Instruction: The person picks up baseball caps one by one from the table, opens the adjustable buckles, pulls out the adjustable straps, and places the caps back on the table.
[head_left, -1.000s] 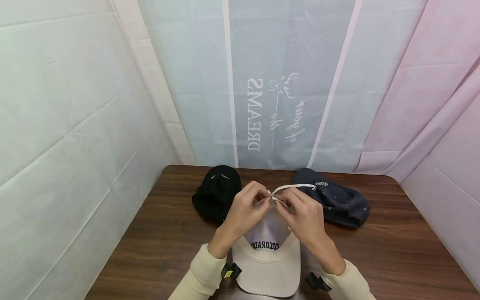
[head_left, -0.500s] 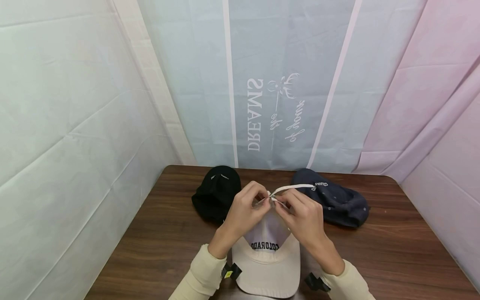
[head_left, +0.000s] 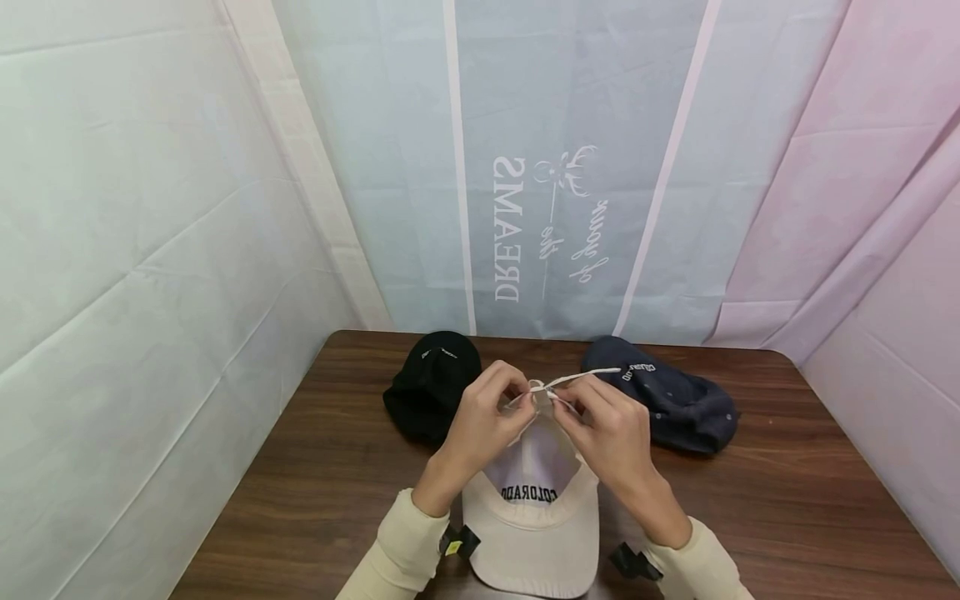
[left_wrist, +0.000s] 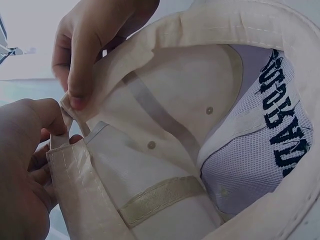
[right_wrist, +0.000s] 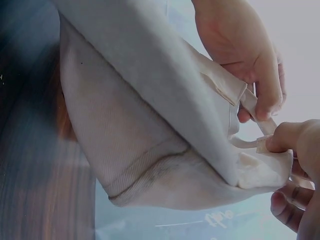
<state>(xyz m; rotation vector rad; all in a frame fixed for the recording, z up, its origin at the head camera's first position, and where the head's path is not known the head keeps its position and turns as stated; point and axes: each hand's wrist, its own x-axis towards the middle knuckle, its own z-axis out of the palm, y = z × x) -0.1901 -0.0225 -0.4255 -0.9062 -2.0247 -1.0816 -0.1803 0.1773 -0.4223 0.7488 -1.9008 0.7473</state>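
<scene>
A beige baseball cap (head_left: 534,558) stands with its brim toward me and dark COLORADO lettering visible inside the front. At the cap's back opening, my left hand (head_left: 486,417) pinches the beige back strap (right_wrist: 262,125) between thumb and fingers. My right hand (head_left: 606,425) pinches the other side of the strap at the band's edge, close beside the left fingertips. The strap's loose end sticks out to the right above the right hand in the head view. A small loop of strap shows between the hands. In the left wrist view the cap's taped inner seams (left_wrist: 162,202) are visible.
A black cap (head_left: 433,387) lies at the back left of the wooden table (head_left: 322,500). At the back right lies a navy cap (head_left: 686,408) with white lettering. Printed cloth (head_left: 420,167) hangs behind the table, with pale cloth at both sides.
The strap's loose end has drawn back leftward and turned thinner, edge-on. A small loop now rises at the left fingertips. The hands have barely shifted, and the other caps stay where they were.
</scene>
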